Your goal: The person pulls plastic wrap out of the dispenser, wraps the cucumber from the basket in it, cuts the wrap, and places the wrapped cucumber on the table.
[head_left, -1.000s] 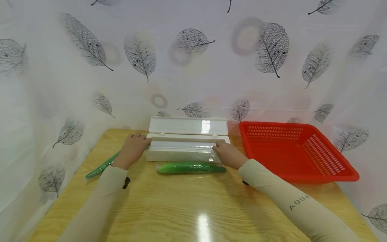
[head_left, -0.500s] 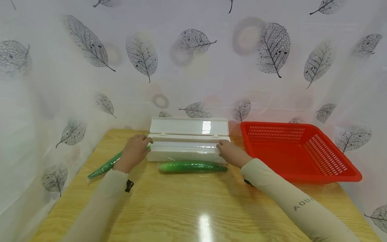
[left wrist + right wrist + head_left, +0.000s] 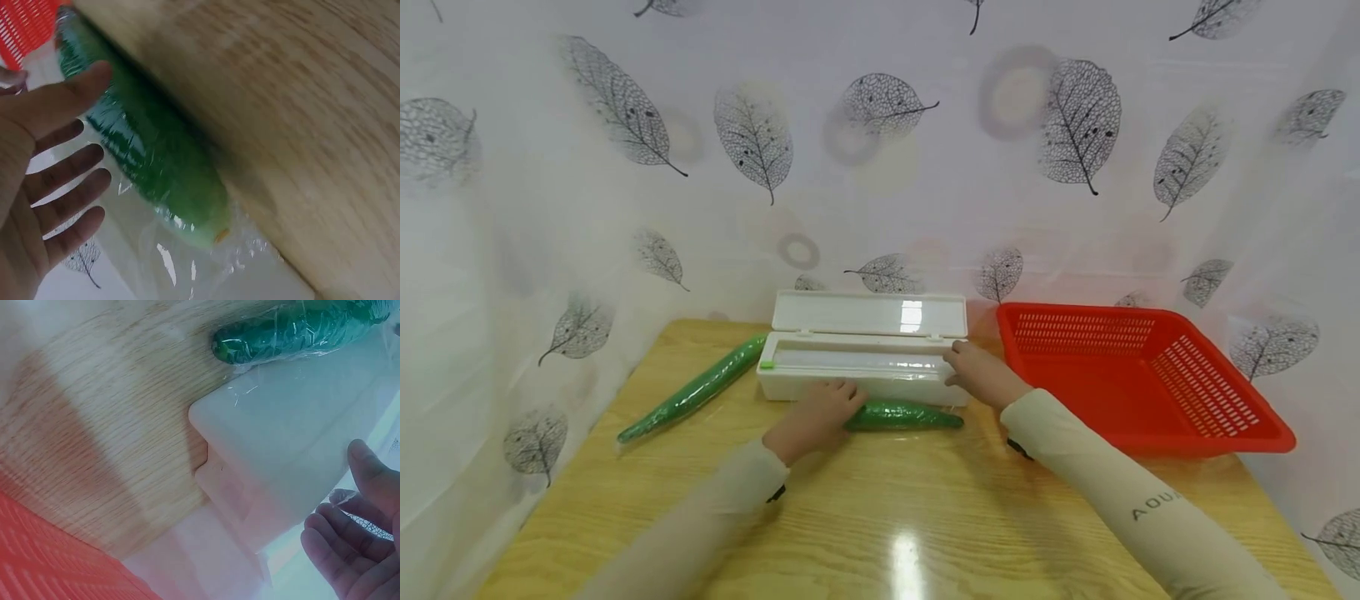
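A white cling film dispenser [image 3: 865, 385] stands at the back of the table with its lid raised. A roll of film [image 3: 857, 360] lies inside, and a green slide cutter [image 3: 767, 364] sits at its left end. In front lies a film-wrapped cucumber [image 3: 902, 415]. My left hand [image 3: 816, 417] covers its left part; in the left wrist view the fingers are spread, with the thumb over the cucumber [image 3: 156, 156]. My right hand [image 3: 981, 375] is at the dispenser's right end, thumb apart from the loosely bent fingers, and a scrap of clear film shows by the index fingertip.
Another film-wrapped cucumber [image 3: 700, 390] lies slantwise on the left of the wooden table [image 3: 850, 517]. A red plastic basket [image 3: 1097, 400] stands at the right. Behind hangs a pale curtain [image 3: 880, 192] with leaf prints.
My left hand has left the dispenser's left end and moved right and nearer, to the front cucumber. The green cutter and left cucumber are now uncovered. My right hand has barely moved.
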`<state>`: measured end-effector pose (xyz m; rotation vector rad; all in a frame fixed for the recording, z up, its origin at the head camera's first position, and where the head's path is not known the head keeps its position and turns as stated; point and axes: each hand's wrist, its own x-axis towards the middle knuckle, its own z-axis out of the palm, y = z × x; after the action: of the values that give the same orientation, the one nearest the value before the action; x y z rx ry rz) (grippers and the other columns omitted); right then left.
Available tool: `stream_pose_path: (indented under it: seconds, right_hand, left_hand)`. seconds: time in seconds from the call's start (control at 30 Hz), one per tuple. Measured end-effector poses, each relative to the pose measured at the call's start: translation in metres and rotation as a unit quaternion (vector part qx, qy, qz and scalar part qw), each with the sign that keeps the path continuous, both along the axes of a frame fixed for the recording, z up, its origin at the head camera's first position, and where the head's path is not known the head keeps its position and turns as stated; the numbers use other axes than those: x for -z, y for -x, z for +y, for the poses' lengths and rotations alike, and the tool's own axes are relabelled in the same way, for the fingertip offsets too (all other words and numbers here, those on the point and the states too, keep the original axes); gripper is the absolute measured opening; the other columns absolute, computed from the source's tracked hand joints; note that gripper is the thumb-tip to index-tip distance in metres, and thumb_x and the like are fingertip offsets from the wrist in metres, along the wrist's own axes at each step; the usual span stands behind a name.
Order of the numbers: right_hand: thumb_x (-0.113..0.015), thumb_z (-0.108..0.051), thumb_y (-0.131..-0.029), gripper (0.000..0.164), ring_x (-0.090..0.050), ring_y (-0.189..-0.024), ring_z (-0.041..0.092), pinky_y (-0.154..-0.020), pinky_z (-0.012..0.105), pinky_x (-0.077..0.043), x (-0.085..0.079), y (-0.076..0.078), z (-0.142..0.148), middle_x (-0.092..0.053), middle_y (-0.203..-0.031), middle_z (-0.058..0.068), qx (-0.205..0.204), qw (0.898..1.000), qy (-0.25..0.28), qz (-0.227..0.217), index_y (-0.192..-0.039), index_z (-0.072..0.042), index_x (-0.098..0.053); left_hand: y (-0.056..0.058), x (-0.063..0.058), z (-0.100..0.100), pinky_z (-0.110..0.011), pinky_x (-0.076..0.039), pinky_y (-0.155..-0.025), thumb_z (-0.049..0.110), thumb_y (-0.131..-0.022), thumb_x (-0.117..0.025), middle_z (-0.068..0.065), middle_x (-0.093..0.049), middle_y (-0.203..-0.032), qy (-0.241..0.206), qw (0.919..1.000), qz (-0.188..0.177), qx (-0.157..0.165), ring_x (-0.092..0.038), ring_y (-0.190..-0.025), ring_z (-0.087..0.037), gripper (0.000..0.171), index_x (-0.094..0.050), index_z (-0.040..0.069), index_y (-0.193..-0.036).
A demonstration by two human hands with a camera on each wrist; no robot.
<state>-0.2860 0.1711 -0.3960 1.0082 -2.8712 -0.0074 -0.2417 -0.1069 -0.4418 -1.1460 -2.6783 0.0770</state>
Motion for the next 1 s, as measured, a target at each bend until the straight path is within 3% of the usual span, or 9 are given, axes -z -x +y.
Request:
stream_pose_path:
  seconds: [0.2,0.37,0.47,0.63,0.8,1.0]
  right_hand:
    - [-0.072,-0.018,-0.081,0.038,-0.059,-0.088,0.026,-0.080,0.035,-0.055,0.001,-0.001,0.000,-0.062,-0.097,0.016,0.015,1.000,0.016,-0.020,-0.111,0.003,-0.061]
    - [-0.073,-0.019,-0.080,0.038,-0.059,-0.088,0.026,-0.079,0.035,-0.055,0.000,-0.002,-0.003,-0.062,-0.097,0.016,0.012,0.999,0.025,-0.021,-0.109,0.003,-0.062]
    - [-0.073,-0.022,-0.080,0.038,-0.059,-0.086,0.026,-0.078,0.036,-0.054,0.001,-0.002,-0.003,-0.061,-0.096,0.015,0.012,0.999,0.029,-0.027,-0.108,0.002,-0.061]
    - [-0.078,-0.026,-0.074,0.043,-0.057,-0.083,0.025,-0.076,0.035,-0.053,0.003,-0.005,-0.002,-0.060,-0.094,0.014,0.010,0.999,0.029,-0.041,-0.103,0.001,-0.062]
    - [-0.079,-0.026,-0.073,0.044,-0.056,-0.084,0.023,-0.076,0.033,-0.054,0.000,-0.009,0.002,-0.060,-0.097,0.014,0.014,0.999,0.026,-0.043,-0.104,0.001,-0.063]
    - [-0.075,-0.014,-0.078,0.031,-0.057,-0.084,0.023,-0.075,0.032,-0.055,-0.007,-0.024,0.003,-0.059,-0.094,0.013,-0.005,0.999,0.043,0.010,-0.103,0.001,-0.062]
  left_hand:
    - [0.003,0.011,0.006,-0.030,-0.053,-0.081,0.011,-0.080,-0.071,-0.002,-0.061,-0.097,0.017,0.9997,0.016,-0.002,-0.060,-0.092,-0.017,0.035,-0.056,0.014,-0.112]
    - [0.001,0.014,0.003,-0.025,-0.049,-0.062,0.001,-0.079,-0.069,-0.003,-0.058,-0.090,-0.001,0.9999,0.013,0.005,-0.056,-0.075,-0.014,0.035,-0.055,0.012,-0.110]
    - [-0.006,0.012,-0.001,-0.024,-0.049,-0.062,0.000,-0.074,-0.073,-0.003,-0.059,-0.093,-0.021,0.9981,-0.057,-0.010,-0.055,-0.075,-0.014,0.045,-0.055,0.015,-0.113]
    - [-0.024,0.000,-0.004,-0.029,-0.051,-0.072,0.008,-0.065,-0.081,0.001,-0.061,-0.098,-0.040,0.9819,-0.182,-0.033,-0.058,-0.084,-0.015,0.052,-0.058,0.020,-0.110]
    - [-0.038,-0.007,-0.004,-0.028,-0.052,-0.073,0.011,-0.063,-0.083,0.003,-0.063,-0.095,-0.020,0.9779,-0.208,-0.018,-0.059,-0.083,-0.012,0.049,-0.059,0.019,-0.105]
    - [-0.043,-0.009,-0.006,-0.029,-0.053,-0.075,0.010,-0.063,-0.081,0.003,-0.065,-0.097,-0.022,0.9732,-0.228,-0.017,-0.061,-0.084,-0.011,0.047,-0.063,0.017,-0.106]
